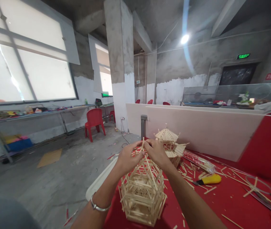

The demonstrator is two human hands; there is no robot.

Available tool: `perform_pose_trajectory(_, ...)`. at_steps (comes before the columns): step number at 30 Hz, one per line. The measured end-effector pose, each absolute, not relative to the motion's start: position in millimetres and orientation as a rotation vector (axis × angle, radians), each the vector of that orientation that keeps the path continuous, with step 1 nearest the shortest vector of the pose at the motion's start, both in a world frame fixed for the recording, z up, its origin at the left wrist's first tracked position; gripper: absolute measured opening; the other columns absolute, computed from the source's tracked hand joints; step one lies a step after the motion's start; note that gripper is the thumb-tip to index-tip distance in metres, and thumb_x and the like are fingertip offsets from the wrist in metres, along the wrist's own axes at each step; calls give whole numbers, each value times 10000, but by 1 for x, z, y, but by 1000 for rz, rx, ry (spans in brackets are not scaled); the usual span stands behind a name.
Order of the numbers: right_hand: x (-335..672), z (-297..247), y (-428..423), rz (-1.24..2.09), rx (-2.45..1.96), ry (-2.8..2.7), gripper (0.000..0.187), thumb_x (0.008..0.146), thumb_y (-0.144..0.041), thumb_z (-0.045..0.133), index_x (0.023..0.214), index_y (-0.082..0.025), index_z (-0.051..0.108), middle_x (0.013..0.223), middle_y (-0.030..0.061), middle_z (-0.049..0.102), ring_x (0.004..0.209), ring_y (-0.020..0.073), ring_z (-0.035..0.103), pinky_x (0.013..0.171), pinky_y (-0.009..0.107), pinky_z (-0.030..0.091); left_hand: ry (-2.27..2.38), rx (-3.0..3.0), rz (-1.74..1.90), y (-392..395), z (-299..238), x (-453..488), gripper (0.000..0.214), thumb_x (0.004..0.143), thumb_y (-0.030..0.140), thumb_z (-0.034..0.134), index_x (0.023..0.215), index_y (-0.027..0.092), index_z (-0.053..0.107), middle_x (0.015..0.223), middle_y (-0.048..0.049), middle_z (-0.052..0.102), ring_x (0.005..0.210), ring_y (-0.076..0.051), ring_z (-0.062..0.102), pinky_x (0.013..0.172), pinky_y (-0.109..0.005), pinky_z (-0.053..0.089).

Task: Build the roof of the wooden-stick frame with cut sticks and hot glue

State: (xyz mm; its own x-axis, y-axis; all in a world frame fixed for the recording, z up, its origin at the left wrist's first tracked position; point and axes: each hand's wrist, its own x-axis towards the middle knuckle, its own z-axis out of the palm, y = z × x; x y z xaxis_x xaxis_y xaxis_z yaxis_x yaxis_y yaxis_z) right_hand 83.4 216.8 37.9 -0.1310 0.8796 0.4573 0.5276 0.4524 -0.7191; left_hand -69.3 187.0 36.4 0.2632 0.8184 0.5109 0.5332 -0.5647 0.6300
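Observation:
A hexagonal tower built of thin wooden sticks (142,194) stands on the red table (226,203) in front of me. My left hand (128,158) and my right hand (156,153) meet above its sloping roof sticks. Both hands pinch a single upright stick (143,143) at the tower's peak, fingers pressed together. A silver bracelet (98,206) circles my left wrist. Just behind my right hand sits a finished stick pagoda (170,142) with a tiered roof.
Loose sticks (209,190) litter the red table, with a yellow utility knife (208,180), a bundle of sticks (198,160) and scissors (266,195) to the right. A white partition (197,127) backs the table. A person sits at far right. A red chair (94,122) stands on the concrete floor.

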Motion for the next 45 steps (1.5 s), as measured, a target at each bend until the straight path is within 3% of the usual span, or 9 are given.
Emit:
perform_pose_trajectory(21, 83, 34, 219, 447, -1188, -1807, 320, 837, -331, 381, 548, -200, 426, 554, -27, 452, 595, 129, 436, 564, 249, 237, 1224, 2195, 1211, 186, 35, -70, 378, 850, 296, 583, 1208, 199, 660, 1272, -95, 655, 1135, -246, 621, 993, -387, 470)
perform_pose_trajectory(26, 82, 34, 219, 454, -1183, -1799, 321, 834, -340, 386, 545, -203, 415, 550, -33, 436, 584, 125, 423, 561, 249, 231, 1231, 2106, 1240, 188, 38, -70, 317, 848, 296, 586, 1123, 191, 704, 1210, -97, 690, 1116, -253, 628, 997, -389, 459)
perform_pose_trajectory(34, 83, 37, 217, 474, -1175, -1797, 387, 864, -413, 387, 548, -194, 430, 529, -39, 424, 553, 113, 383, 531, 241, 223, 1115, 1839, 1490, 196, 50, -60, 326, 821, 417, 632, 985, 156, 737, 1036, -84, 744, 1005, -244, 656, 948, -347, 472)
perform_pose_trajectory(45, 83, 37, 218, 490, -1212, -1778, 358, 850, -386, 385, 564, -193, 482, 552, -16, 468, 568, 129, 415, 531, 239, 237, 831, 1784, 1307, 204, 56, -55, 477, 842, 543, 572, 977, 118, 741, 975, -97, 737, 956, -244, 646, 882, -341, 481)
